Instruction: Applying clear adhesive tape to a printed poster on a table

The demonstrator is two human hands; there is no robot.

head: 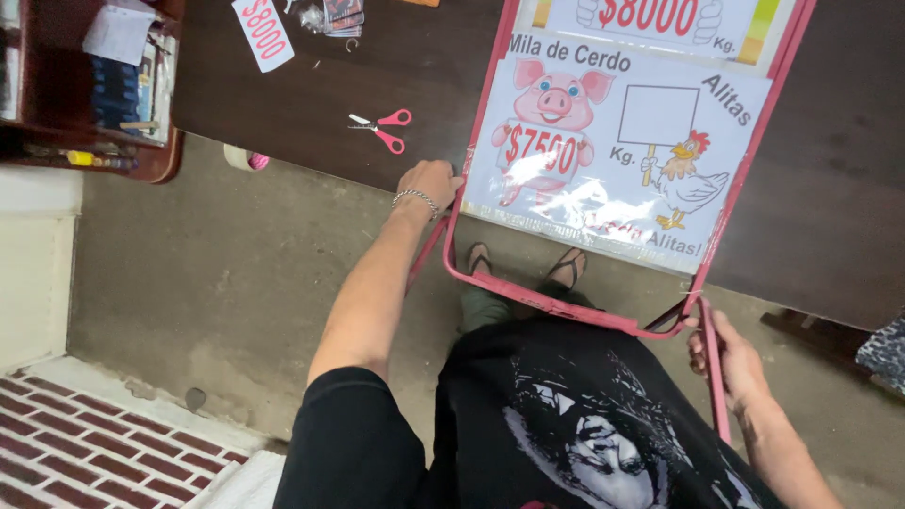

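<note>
The person stands at the near edge of a dark brown wooden table (424,66) and holds a pink-red metal tube frame (566,306) that carries a plastic-covered poster (613,141) printed with a cartoon pig, a cartoon chicken and price panels. The poster's upper part lies on the table, while its lower edge and the curved bottom bar of the frame hang out past the table's near edge, above the grey concrete floor (217,283) and the person's sandalled feet. The left hand (429,184), with a silver bead bracelet (417,199) at the wrist, sits at the frame's left side bar just at the table's near edge, fingers curled around the tube. The right hand (731,363) is at the frame's lower right corner, off the table, its fingers wrapped around a loose pink-red leg bar (714,377) that slants down from that corner. A small pair of scissors with pink handles (382,127) lies on the table just left of the frame, near the left hand but apart from it. A white paper price slip (262,33) lies towards the table's far left corner, with small cards beside it. A red-brown wooden shelf unit (85,85) with papers stands left of the table, and red brick paving (85,443) shows at the lower left.
</note>
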